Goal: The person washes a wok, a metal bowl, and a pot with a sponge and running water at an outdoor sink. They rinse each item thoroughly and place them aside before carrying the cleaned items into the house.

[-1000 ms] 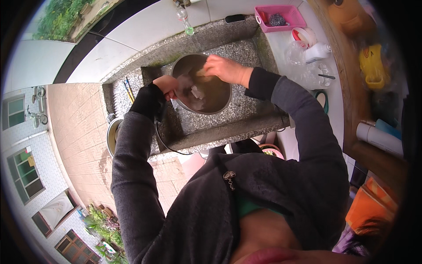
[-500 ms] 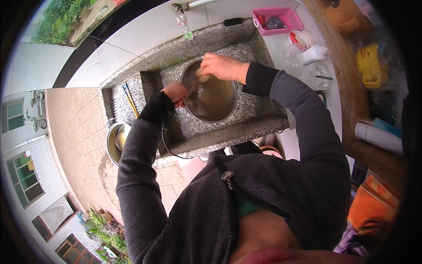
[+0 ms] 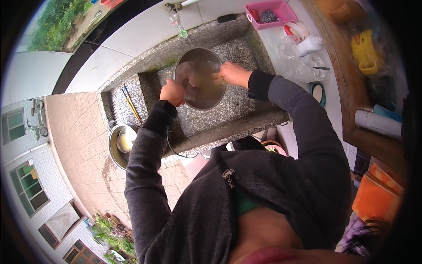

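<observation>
A round metal pot (image 3: 179, 70) stands in the speckled stone sink (image 3: 246, 97), holding cloudy brownish water. At its left rim is my left hand (image 3: 172, 92), fingers curled closed over the edge. On the opposite side, my right hand (image 3: 234, 74) is closed at the inside of the rim, its fingertips pressing a small tan piece (image 3: 215, 76) against the wall. That piece is mostly covered by the fingers, so its kind is unclear. Pale reflections lie across the water, and the pot's bottom cannot be made out.
Above the sink, a tap (image 3: 173, 8) carries a clear bottle piece (image 3: 178, 24). Blue-and-yellow sticks (image 3: 131, 103) lie on the left ledge, near another metal pot (image 3: 115, 154) with a pale scoop. A pink basket (image 3: 281, 13), plastic bags (image 3: 292, 64) and a white bottle (image 3: 310, 45) occupy the right counter.
My right hand has moved from the far inner side of the pot to its right rim. The left hand stays on the left rim. The whole view has shifted slightly.
</observation>
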